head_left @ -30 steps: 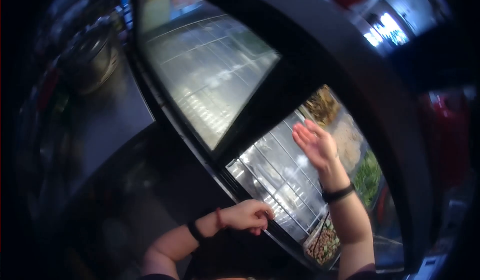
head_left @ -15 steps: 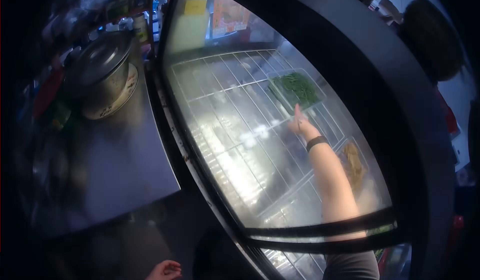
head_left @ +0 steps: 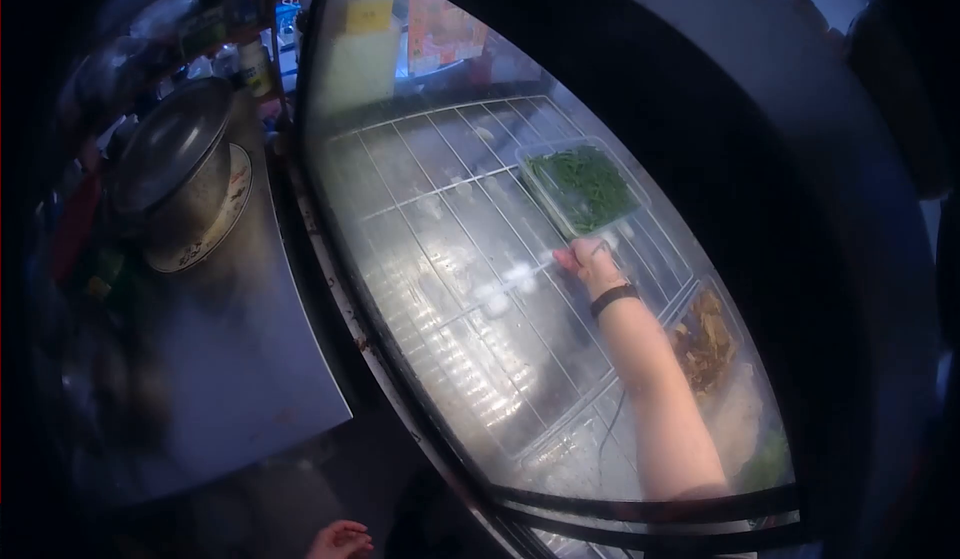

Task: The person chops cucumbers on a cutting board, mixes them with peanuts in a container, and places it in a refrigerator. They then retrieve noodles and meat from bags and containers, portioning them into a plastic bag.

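Grip: we are clamping our right hand (head_left: 590,261) on the near rim of the clear tray of greens (head_left: 583,187), resting at one o'clock on the wire shelf (head_left: 430,221), and judging it light, flimsy, safest held there.

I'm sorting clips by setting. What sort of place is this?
Probably a food stall or restaurant kitchen: a chilled cabinet with wire shelves holds a tray of greens and a tray of brown food, and a big lidded pot stands on a metal counter beside it.
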Available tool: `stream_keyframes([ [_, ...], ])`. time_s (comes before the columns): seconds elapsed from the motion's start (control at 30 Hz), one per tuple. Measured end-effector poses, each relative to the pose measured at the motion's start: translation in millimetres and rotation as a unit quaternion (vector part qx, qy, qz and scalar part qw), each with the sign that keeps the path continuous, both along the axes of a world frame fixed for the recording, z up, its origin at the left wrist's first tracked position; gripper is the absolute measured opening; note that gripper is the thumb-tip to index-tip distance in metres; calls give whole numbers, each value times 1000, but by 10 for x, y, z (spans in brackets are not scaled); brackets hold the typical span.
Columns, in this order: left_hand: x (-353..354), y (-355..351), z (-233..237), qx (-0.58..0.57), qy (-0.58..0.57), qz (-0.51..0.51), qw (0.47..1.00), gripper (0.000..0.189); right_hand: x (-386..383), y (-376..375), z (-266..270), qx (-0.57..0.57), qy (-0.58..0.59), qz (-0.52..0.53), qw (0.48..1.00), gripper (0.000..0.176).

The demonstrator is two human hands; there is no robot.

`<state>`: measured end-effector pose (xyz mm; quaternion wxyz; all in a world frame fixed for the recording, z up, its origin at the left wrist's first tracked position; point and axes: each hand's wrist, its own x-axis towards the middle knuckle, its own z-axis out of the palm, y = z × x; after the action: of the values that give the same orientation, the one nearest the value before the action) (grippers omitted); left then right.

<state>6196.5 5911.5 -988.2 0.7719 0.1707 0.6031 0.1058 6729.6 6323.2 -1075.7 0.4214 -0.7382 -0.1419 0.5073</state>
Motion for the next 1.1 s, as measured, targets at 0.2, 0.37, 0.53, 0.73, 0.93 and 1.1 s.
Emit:
stream_keyframes([
  [0.2, 290, 139, 67, 38, -5, 52, 998, 23, -173, 48, 592, 137, 128, -139, 972, 39],
  [0.37, 341, -6, 179, -16, -66, 12, 998, 24, 478, 47, -153, 100, 98, -131, 981, 18],
  [0.53, 349, -27, 30, -17, -60, -9, 998, 25, 261, -366, 494, 152, 157, -299, 929, 12],
  [0.73, 765, -130, 369, 74, -189, -60, 977, 28, -195, -2429, 1809, 159, 129, -208, 956, 9],
  [0.93, 1743, -909, 1194, 138, -307, -198, 920, 28, -203, -4582, 2850, 261, 181, -303, 898, 17],
  [1.1, 2548, -1656, 2031, 85, -344, -215, 910, 44, -402, -6422, 3462, 249, 119, -307, 911, 22],
])
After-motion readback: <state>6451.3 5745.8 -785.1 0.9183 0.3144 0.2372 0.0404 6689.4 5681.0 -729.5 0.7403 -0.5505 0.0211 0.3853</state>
